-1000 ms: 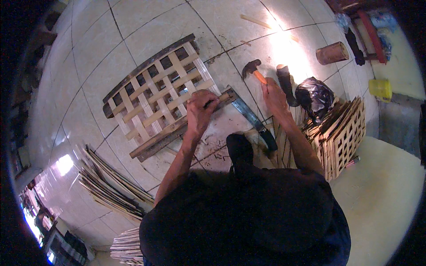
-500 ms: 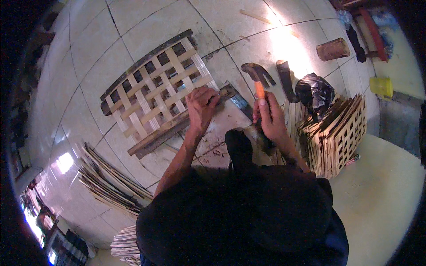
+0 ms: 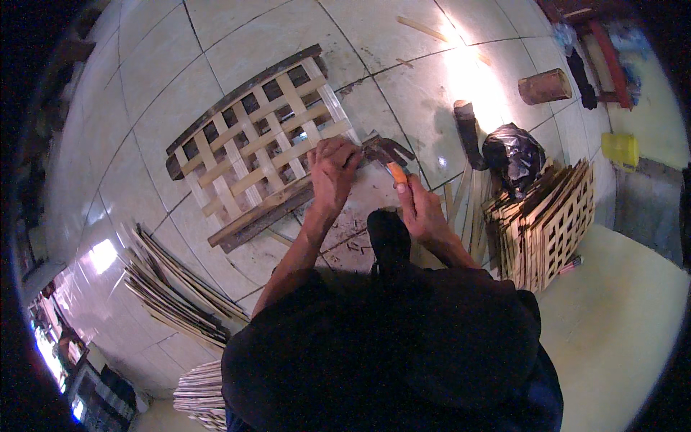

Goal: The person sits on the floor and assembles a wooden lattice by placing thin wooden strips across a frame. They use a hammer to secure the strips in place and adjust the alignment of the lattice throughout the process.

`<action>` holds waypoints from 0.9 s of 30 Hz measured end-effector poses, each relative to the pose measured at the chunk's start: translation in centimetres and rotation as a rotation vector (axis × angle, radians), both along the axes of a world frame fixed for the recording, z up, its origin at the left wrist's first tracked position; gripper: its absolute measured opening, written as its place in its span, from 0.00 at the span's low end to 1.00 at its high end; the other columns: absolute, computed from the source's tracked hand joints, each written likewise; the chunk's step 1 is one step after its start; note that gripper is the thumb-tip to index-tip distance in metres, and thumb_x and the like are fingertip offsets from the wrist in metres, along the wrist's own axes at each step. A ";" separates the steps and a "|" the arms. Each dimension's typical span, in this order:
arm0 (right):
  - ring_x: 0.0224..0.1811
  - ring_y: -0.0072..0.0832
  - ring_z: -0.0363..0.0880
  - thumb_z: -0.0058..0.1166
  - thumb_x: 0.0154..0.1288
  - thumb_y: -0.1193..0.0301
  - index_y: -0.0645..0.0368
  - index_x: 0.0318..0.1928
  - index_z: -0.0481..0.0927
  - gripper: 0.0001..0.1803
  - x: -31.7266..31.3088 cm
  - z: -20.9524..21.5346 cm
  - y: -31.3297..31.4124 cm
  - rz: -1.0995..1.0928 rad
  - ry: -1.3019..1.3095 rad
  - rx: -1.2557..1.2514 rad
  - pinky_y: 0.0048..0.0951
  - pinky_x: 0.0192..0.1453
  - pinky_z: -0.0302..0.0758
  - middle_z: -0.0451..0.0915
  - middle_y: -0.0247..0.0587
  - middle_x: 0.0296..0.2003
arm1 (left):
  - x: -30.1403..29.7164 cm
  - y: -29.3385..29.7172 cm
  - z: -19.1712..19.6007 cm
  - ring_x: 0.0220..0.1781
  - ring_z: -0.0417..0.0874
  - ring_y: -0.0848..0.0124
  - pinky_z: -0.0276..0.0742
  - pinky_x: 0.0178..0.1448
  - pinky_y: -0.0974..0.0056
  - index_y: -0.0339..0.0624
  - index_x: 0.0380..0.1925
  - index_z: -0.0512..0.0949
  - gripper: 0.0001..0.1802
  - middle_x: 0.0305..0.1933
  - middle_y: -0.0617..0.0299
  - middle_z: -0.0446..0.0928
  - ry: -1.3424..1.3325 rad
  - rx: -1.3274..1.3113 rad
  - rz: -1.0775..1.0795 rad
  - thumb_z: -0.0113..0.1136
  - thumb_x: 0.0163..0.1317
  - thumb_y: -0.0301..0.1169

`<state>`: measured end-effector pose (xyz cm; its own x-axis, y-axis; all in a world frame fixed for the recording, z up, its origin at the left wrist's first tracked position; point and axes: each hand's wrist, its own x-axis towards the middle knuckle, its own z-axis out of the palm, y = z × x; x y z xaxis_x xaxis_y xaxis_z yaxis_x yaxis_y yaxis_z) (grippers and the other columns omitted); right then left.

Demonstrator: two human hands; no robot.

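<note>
My right hand [image 3: 423, 212] is wrapped round the handle of a claw hammer [image 3: 396, 173] with an orange part near its dark head. The hammer head is close beside the fingers of my left hand [image 3: 333, 176]. Those fingers are curled together at the near right corner of a woven lattice panel [image 3: 252, 147] of pale flat strips. What they pinch, if anything, is too small to make out. Dark wooden bars run along the panel's far and near sides; the near bar [image 3: 263, 216] passes by my left wrist.
Loose thin strips [image 3: 180, 288] lie on the tiled floor at left, with a strip bundle [image 3: 201, 396] nearer me. Finished-looking lattice panels [image 3: 543, 223] stand stacked at right beside a black plastic bag [image 3: 512, 155]. Beyond are a dark curved piece [image 3: 469, 133] and a short wooden block [image 3: 545, 86].
My right hand has brought the hammer down and leftward, so its head is now beside my left fingers. My left hand stays at the panel corner, with only a slight shift in the view.
</note>
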<state>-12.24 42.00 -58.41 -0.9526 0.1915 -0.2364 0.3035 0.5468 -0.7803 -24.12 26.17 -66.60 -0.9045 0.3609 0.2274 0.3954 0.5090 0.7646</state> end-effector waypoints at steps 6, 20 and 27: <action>0.25 0.56 0.78 0.44 0.74 0.65 0.65 0.51 0.67 0.15 -0.1 -0.2 -0.5 0.007 0.079 0.027 0.51 0.26 0.68 0.75 0.57 0.21 | 0.0 -0.1 0.7 0.51 0.77 0.62 0.64 0.56 0.55 0.45 0.33 0.84 0.08 0.42 0.63 0.80 -0.022 -0.019 -0.014 0.65 0.54 0.35; 0.29 0.60 0.78 0.43 0.74 0.62 0.61 0.50 0.67 0.15 -0.6 -1.4 -0.6 0.015 -0.111 0.170 0.57 0.31 0.71 0.77 0.61 0.25 | 0.3 -0.3 0.2 0.49 0.77 0.61 0.64 0.55 0.56 0.45 0.31 0.82 0.07 0.41 0.62 0.80 -0.018 -0.030 -0.031 0.64 0.55 0.34; 0.31 0.63 0.77 0.43 0.74 0.61 0.61 0.49 0.67 0.15 -0.4 -1.2 -0.4 -0.037 0.017 0.129 0.58 0.33 0.71 0.77 0.62 0.27 | -0.4 -0.8 0.1 0.49 0.75 0.56 0.65 0.54 0.54 0.42 0.35 0.79 0.12 0.43 0.57 0.77 0.019 0.008 -0.065 0.66 0.50 0.31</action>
